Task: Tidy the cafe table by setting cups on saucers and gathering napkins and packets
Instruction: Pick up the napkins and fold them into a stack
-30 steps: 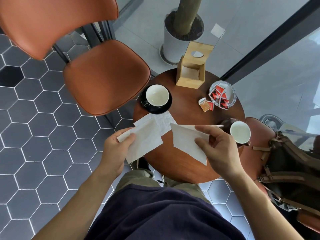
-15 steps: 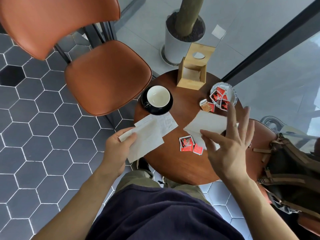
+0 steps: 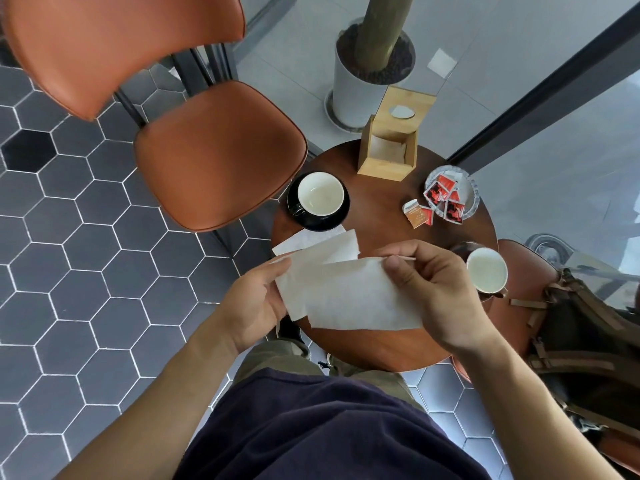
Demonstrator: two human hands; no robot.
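Right now you've got napkins (image 3: pixel 349 296) in both hands, held over the table (image 3: pixel 377 216) edge at 6 o'clock. Your left hand (image 3: pixel 254 303) pinches the left end of the sheets, thumb on top, fingers curled underneath. Your right hand (image 3: pixel 433 289) pinches the top right corner between thumb and forefinger, the other fingers curled in, and a thin wooden stick (image 3: pixel 405 258) pokes out from under that thumb. The two sheets overlap, the right one lying over the left. One more napkin (image 3: pixel 304 241) lies flat on the table just beyond your hands, its far edge tucked against the black saucer (image 3: pixel 320 221).

At 10 o'clock the white-lined cup (image 3: pixel 320 194) sits on that saucer. At 3 o'clock a second cup (image 3: pixel 486 270) stands at the table's rim, just beside your right knuckles; I can't tell whether it sits on a saucer. At 1 o'clock a glass dish (image 3: pixel 469 199) holds red packets (image 3: pixel 445 199), and a loose packet (image 3: pixel 419 213) lies on the wood just beside it. At 12 o'clock stands the wooden napkin holder (image 3: pixel 388 157).

Off the table, an orange chair (image 3: pixel 218 154) crowds 10 o'clock, a potted plant (image 3: pixel 367 77) stands beyond 12, and a brown backpack (image 3: pixel 588 341) rests on the seat at 3.
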